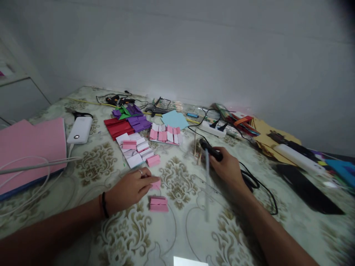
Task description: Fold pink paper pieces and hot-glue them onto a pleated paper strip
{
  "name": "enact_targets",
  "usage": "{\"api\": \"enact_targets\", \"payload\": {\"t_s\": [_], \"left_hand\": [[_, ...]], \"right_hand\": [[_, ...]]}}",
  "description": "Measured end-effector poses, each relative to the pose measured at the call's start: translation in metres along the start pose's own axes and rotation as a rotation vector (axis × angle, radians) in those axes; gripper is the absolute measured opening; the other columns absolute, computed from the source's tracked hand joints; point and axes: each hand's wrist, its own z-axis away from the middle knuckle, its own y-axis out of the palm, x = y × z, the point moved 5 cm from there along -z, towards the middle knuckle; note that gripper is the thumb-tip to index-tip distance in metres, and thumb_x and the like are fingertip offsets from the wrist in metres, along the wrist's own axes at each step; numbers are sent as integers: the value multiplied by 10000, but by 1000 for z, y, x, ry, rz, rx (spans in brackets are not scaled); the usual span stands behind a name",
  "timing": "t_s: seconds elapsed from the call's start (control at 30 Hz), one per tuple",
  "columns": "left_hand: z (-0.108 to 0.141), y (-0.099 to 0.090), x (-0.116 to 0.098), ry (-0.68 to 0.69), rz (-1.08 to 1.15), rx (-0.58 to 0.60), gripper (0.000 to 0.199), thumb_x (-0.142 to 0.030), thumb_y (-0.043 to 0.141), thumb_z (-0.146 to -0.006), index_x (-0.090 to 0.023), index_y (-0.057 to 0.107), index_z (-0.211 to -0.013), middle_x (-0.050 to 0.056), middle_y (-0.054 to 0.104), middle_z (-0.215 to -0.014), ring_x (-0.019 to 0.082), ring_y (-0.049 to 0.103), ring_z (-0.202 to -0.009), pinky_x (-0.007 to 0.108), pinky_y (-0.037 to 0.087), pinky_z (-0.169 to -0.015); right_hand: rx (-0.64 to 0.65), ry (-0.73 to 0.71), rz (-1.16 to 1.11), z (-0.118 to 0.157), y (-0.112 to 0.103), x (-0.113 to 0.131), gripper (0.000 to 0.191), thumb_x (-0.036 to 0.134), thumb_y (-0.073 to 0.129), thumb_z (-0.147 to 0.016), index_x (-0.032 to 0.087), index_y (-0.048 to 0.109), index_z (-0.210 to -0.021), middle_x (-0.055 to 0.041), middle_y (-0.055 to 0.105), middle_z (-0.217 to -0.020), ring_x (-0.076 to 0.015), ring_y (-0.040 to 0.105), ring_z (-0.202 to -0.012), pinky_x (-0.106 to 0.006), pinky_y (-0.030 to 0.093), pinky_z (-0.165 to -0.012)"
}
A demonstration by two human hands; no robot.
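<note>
My left hand (137, 184), with a ring and a dark wristband, has its fingers closed at a small folded pink paper piece (156, 184), which they partly cover. In my right hand (227, 166) is a black glue gun (211, 149), lifted just over the table, with a long translucent glue stick (207, 184) jutting from it toward me. A second folded pink piece (158, 204) lies nearer to me, and a third pink piece (153, 160) lies beyond my left fingers. White-and-pink folded papers (134, 157) lie beside that one.
Red folded paper (118, 128), purple folded paper (138, 123) and light blue sheets (174, 120) lie farther back. A power bank (80, 130) and pink sheets (30, 151) are at left. Right of centre are a power strip (213, 129), black cable (266, 192) and a black flat object (307, 188).
</note>
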Motion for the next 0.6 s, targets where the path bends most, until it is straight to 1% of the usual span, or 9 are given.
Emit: {"api": "enact_targets", "payload": {"t_s": [0.07,0.13,0.17,0.23,0.3,0.37,0.47,0.53,0.6], "left_hand": [[0,1,2,-12,-1,-5,363,-158,496,-1004,-245,669,-1311,60,664,-1098,139,647,-1005,278,560,-907],[1,1,3,-21,5,-13,366,-154,500,-999,-242,666,-1314,63,663,-1093,142,640,-1011,279,559,-915],[0,1,3,-22,10,-17,363,-160,498,-1002,-239,664,-1316,65,665,-1094,142,637,-1012,277,559,-916],[0,0,2,-14,15,-18,354,-181,489,-1014,-234,660,-1319,67,673,-1101,144,636,-1017,274,560,-920],[0,-2,0,1,7,-15,345,-201,471,-1028,-224,659,-1316,68,683,-1105,147,640,-1022,277,563,-925],[-1,-4,-1,9,-1,-9,330,-217,476,-1033,-218,658,-1308,68,687,-1112,147,649,-1030,280,565,-931],[0,-3,-2,12,-14,11,322,-235,565,-1000,-226,642,-1313,69,680,-1157,156,657,-1062,297,569,-956],[1,-2,-2,8,-32,28,387,-217,606,-972,-233,601,-1359,77,667,-1226,172,650,-1119,322,567,-1001],[2,-2,-2,-15,-55,35,463,-171,586,-964,-246,542,-1418,79,651,-1291,181,638,-1172,338,557,-1037]], "right_hand": [[-53,48,-109,1,-8,0,455,518,563,-870,165,698,-1123,-70,702,-765,-202,605,-665,-289,420,-628],[-110,90,-196,1,-16,0,458,564,556,-865,156,710,-1003,-44,651,-666,-170,543,-594,-274,375,-582],[-130,105,-234,1,-19,0,454,570,556,-859,155,708,-964,-36,633,-636,-162,525,-579,-271,361,-570],[-129,113,-301,-1,-21,0,433,551,562,-850,159,705,-965,-35,648,-645,-162,544,-597,-268,376,-579],[-99,106,-383,-4,-20,1,408,512,586,-832,165,703,-1014,-44,695,-720,-172,599,-658,-272,427,-625],[-58,89,-417,-4,-19,3,385,499,609,-823,169,698,-1001,-49,706,-750,-176,621,-682,-279,457,-650],[16,52,-427,0,-20,13,386,560,622,-841,179,682,-866,-30,652,-663,-158,571,-619,-274,441,-608],[107,9,-448,6,-21,25,452,618,599,-867,182,647,-759,-20,603,-605,-142,527,-586,-268,421,-580],[206,-20,-474,14,-24,41,537,672,564,-890,178,610,-686,-23,582,-593,-132,506,-580,-264,412,-569]]}}
